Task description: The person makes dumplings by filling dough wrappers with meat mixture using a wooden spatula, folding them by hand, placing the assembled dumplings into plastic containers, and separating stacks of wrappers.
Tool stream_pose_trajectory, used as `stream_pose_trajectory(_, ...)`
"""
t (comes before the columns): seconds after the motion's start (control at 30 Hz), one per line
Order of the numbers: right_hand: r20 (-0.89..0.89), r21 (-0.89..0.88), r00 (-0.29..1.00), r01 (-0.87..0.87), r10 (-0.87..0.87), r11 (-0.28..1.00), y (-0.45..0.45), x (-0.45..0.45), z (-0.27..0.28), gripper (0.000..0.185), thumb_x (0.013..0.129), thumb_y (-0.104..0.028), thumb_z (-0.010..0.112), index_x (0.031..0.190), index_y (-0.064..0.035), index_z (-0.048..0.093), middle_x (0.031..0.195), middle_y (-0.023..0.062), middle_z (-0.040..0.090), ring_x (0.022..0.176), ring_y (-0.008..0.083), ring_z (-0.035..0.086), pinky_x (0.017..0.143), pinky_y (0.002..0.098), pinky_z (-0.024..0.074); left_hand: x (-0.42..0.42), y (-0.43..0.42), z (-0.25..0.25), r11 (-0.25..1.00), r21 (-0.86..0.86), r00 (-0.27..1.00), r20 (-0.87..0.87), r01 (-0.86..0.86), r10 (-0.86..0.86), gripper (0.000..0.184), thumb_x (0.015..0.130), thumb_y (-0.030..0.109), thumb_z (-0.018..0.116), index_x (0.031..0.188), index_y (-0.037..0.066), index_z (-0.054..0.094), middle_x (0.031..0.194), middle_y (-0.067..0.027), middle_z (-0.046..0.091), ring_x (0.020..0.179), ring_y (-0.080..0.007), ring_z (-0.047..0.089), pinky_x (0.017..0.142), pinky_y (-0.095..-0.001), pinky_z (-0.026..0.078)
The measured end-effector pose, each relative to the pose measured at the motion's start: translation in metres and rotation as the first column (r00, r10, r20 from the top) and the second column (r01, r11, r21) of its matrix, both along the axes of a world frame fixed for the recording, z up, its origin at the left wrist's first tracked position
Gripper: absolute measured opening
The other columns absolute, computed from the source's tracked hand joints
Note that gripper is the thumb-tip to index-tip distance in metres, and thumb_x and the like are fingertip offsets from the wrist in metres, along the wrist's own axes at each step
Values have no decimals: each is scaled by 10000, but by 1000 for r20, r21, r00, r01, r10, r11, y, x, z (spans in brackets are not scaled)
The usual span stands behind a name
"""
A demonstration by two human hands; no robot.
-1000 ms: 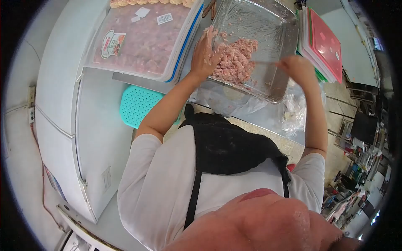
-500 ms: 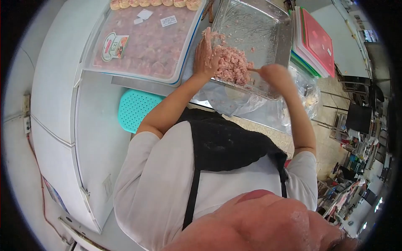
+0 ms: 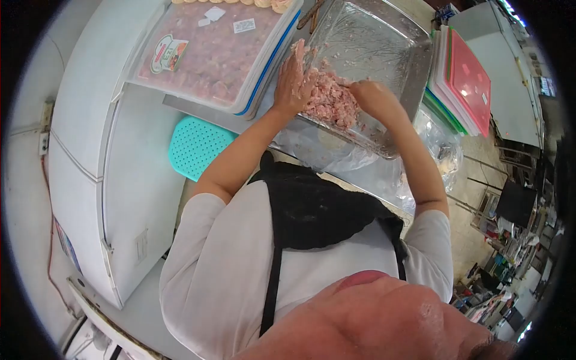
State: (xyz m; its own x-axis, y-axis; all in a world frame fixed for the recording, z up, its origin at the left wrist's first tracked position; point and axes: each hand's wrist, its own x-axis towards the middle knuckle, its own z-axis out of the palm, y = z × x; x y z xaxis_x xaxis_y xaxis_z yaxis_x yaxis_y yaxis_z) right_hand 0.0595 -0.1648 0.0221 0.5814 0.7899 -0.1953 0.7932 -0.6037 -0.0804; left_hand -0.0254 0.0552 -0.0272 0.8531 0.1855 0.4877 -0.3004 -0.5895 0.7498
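A mound of pinkish minced meat [image 3: 331, 103] lies in the near left part of a large metal tray [image 3: 373, 45]. My left hand [image 3: 292, 87] is at the tray's left side, fingers extended upward and smeared with mince, its palm side against the mound. My right hand [image 3: 371, 99] is closed round a thin stick-like utensil at the mound's right edge; only a short piece of the utensil shows, its far end hidden at the meat.
Left of the tray is a lidded plastic container [image 3: 198, 66] of pinkish pieces. Coloured boards [image 3: 465, 78] stand at the right. Clear plastic [image 3: 324, 144] lies along the near edge. A turquoise perforated stool [image 3: 201, 147] is below the container, beside a white cabinet [image 3: 141, 180].
My right hand has moved left, from the tray's right side to the mound, with the utensil. My left hand has stayed at the mound's left. The camera view has shifted slightly.
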Motion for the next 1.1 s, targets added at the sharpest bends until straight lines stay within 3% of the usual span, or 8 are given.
stream_pose_trajectory(0.1,-89,-25,990,106,-108,994,-15,24,33,249,924,-236,507,987,-39,645,912,190,653,864,370,626,743,453,502,0,-3,3,1000,18,1000,12,-24,24,647,958,337,442,1465,24,190,1374,-208,419,1297,-388,355,1079,-467,255)
stream_pose_trajectory(0.23,72,284,978,166,-194,944,0,46,0,268,912,-291,498,954,-95,676,964,151,665,888,346,640,763,474,510,-5,-5,9,999,-6,999,-1,-41,41,643,957,331,451,1467,39,193,1363,-189,437,1298,-379,358,1081,-456,259)
stream_pose_trajectory(0.33,-15,96,999,-28,30,995,7,11,8,265,921,-263,521,930,-42,665,949,194,652,857,377,626,738,448,503,-4,-6,8,998,22,999,-10,-53,54,654,951,340,467,1468,47,195,1355,-183,448,1292,-377,366,1079,-452,264)
stream_pose_trajectory(0.53,65,208,974,199,-216,958,-22,112,-45,271,938,-275,498,980,-47,640,956,179,647,889,388,615,758,457,494,-4,-8,10,992,84,994,-54,-92,97,668,935,351,497,1463,56,212,1345,-175,465,1286,-378,375,1077,-453,272)
stream_pose_trajectory(0.63,97,296,992,51,-83,954,-23,82,-60,301,940,-297,501,934,-35,647,914,190,645,862,409,611,749,465,490,-2,-7,9,992,88,995,-45,-87,91,665,934,358,492,1461,58,218,1347,-174,463,1290,-377,371,1078,-453,272)
stream_pose_trajectory(0.73,-117,202,991,-45,70,978,-28,39,-20,308,933,-275,477,936,-32,665,922,195,656,858,395,629,757,475,502,-3,-8,11,993,85,995,-54,-84,89,665,934,364,489,1460,58,219,1343,-175,467,1283,-376,378,1075,-454,275)
stream_pose_trajectory(0.87,-124,248,982,169,-142,954,-44,90,-15,281,917,-269,494,937,-30,638,927,201,642,886,412,607,763,485,491,-2,-9,9,988,118,992,-73,-95,104,673,926,357,498,1460,58,218,1333,-175,475,1273,-375,390,1071,-455,281)
stream_pose_trajectory(1.1,-163,256,986,87,-46,963,-43,49,-6,284,914,-262,490,993,-52,664,948,213,644,888,413,613,789,484,485,-2,-9,10,985,149,991,-85,-92,105,658,913,313,514,1458,72,233,1346,-202,459,1270,-379,397,1075,-453,284)
